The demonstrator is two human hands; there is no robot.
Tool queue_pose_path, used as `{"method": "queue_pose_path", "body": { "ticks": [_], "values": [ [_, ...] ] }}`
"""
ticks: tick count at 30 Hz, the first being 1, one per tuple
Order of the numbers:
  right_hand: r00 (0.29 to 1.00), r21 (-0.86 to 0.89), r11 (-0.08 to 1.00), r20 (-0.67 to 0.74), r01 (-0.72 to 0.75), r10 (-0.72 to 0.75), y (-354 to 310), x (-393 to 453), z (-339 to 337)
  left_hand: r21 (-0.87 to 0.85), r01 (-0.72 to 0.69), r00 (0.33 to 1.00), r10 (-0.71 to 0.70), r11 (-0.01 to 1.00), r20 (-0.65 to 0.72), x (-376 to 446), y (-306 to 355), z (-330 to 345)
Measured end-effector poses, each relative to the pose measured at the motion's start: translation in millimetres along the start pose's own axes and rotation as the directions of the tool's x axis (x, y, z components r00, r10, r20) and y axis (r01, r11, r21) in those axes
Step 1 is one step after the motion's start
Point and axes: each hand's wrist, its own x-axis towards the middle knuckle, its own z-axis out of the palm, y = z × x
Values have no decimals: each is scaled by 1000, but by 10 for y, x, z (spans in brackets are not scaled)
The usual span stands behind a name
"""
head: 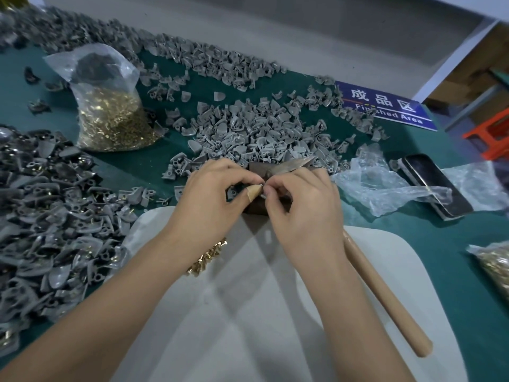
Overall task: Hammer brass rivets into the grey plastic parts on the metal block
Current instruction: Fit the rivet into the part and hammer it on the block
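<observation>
Both hands meet over the dark metal block (256, 172): left hand (212, 194) and right hand (303, 205) pinch something small, unclear what. Grey plastic parts (248, 128) heap beyond it on the green worktop (440, 244).

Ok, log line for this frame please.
phase: seating rivet | both hands pinching at metal block | hammer idle, right of the forearm | loose rivets

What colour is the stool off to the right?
Orange-red; the stool shows at the head view's right edge.
</observation>
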Motion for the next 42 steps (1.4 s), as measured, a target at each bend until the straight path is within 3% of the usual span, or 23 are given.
{"method": "queue_pose_path", "body": {
  "ticks": [6, 10, 12, 18, 24, 32, 42],
  "values": [
    [997, -35, 998, 42, -58, 60, -65, 26, -78, 60, -8, 1000, 8, 998, 7, 8, 0, -14],
    [988, -305, 951, 154, 48, -1, -227, 61, -90, 63, -10, 1000, 9, 998, 19, 15, 3, -18],
    [974, -336, 939, 228, 76, 3, -265, 94, -81, 75, -9, 1000, 8, 997, 17, 21, -7, -24],
    [969, -134, 990, 236, -43, 74, -76, 166, -149, 64, -8, 1000, 8, 998, 2, 8, 18, -28],
    [997, -108, 994, 63, -28, 35, -98, 45, -92, 126, -13, 1000, 13, 992, -3, 2, 27, -51],
    [988, 48, 991, 93, -124, 119, 0, 44, -35, 211, -76, 997, 76, 974, 8, -13, 30, -35],
    [988, 257, 956, 82, -144, 127, 41, 45, -39, 126, -157, 986, 149, 979, 72, 18, -28, -60]
  ]
}}
